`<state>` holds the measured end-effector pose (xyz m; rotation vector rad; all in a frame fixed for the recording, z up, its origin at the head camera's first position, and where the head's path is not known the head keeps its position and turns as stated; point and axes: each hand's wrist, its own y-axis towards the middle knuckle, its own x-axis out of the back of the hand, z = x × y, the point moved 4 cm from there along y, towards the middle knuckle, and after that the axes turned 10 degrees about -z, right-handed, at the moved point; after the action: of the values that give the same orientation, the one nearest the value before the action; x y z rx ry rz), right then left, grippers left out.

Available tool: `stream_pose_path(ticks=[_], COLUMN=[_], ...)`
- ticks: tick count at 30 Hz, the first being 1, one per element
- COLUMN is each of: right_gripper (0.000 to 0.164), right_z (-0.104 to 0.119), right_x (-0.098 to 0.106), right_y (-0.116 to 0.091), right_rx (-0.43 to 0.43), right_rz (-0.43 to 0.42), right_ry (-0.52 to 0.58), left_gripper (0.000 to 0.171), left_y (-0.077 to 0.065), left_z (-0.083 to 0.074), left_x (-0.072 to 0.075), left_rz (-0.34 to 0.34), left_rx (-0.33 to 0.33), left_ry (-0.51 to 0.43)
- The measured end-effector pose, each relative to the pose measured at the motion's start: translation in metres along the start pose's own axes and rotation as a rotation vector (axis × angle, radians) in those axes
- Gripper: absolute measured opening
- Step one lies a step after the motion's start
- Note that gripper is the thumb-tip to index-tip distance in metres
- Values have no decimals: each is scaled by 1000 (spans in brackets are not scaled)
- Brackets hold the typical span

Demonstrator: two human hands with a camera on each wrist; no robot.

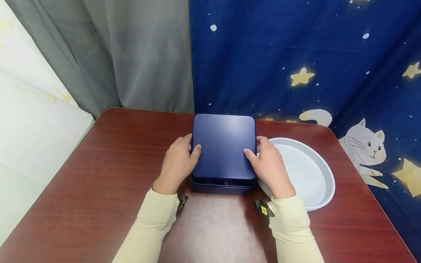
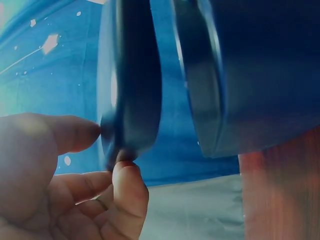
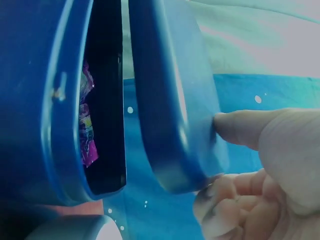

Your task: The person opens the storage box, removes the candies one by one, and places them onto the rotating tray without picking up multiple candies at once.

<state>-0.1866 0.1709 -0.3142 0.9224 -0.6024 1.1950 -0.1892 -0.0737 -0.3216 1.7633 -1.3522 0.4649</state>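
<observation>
A dark blue square tin lid (image 1: 223, 146) is held level just above its matching tin box (image 1: 223, 189), with a gap between the two in both wrist views. My left hand (image 1: 177, 160) pinches the lid's left edge, thumb on top and fingers below the rim. On the opposite edge my right hand (image 1: 271, 166) grips it the same way. Through the gap, the right wrist view shows shiny purple wrapped pieces (image 3: 87, 135) inside the box. From the head view the lid hides nearly all of the box's interior.
A round white tray (image 1: 325, 179) lies right of the box, partly behind my right hand and sleeve. Everything stands on a reddish-brown wooden table (image 1: 108, 182). Grey (image 1: 151, 54) and starry blue curtains (image 1: 256, 54) hang at its back edge.
</observation>
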Motion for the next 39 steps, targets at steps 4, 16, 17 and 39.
stream_pose_path(ticks=[4, 16, 17, 39], right_gripper=[48, 36, 36, 25], right_z=[2, 5, 4, 6], right_x=[3, 19, 19, 22], right_y=[0, -3, -3, -3], right_rx=[5, 59, 50, 96], right_rz=[-58, -313, -322, -364], right_ry=[23, 184, 194, 310], left_gripper=[47, 38, 38, 30], left_y=[1, 2, 2, 9], left_z=[0, -4, -4, 12], left_x=[4, 16, 17, 29], left_rz=[-64, -213, -222, -130], left_rx=[-11, -37, -46, 115], left_ry=[-39, -158, -167, -610])
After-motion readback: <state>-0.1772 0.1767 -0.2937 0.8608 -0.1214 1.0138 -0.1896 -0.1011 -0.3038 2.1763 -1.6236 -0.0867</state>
